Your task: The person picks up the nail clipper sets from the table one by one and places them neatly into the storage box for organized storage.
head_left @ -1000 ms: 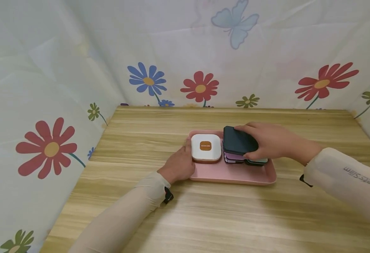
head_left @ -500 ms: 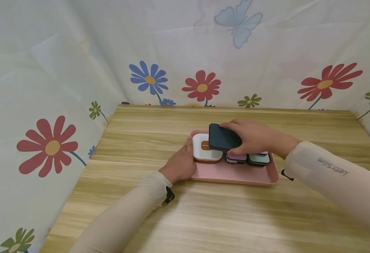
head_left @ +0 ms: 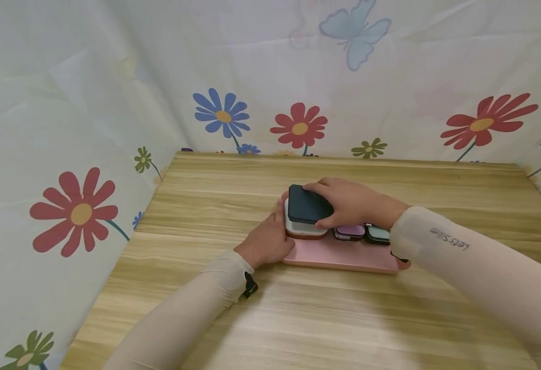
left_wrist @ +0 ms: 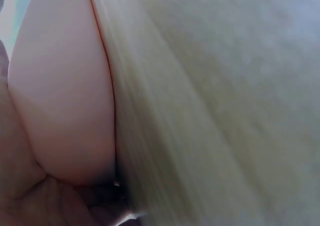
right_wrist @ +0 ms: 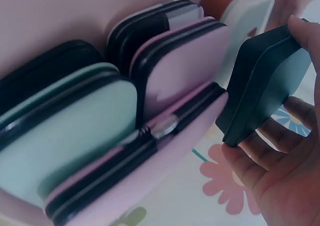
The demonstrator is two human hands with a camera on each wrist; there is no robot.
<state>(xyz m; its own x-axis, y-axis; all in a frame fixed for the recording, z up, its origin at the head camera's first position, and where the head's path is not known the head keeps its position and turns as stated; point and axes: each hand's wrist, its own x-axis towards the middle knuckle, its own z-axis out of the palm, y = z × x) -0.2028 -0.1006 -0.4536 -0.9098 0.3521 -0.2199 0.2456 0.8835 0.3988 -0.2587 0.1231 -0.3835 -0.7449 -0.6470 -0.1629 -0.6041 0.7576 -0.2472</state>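
My right hand (head_left: 353, 203) grips a dark green case (head_left: 309, 204), thumb on one side and fingers on the other. The case overlaps most of a white box (head_left: 300, 227) with a brownish base, at the left end of a pink tray (head_left: 339, 255). My left hand (head_left: 265, 240) holds the tray's left end, its thumb over the front corner and fingers along the outer side. In the right wrist view, a mint zip case (right_wrist: 75, 131) and a pink zip case (right_wrist: 185, 61) stand beside the held case, with another pink zip case (right_wrist: 130, 181) beyond them.
The tray lies on a wood-grain table (head_left: 196, 205). Several zip cases fill its right half, among them a black-and-white one (right_wrist: 140, 33). A flowered cloth (head_left: 252, 51) hangs along the table's back and sides.
My right hand has carried the dark green case leftward, from above the zip cases to over the white box. The left hand keeps its place on the tray.
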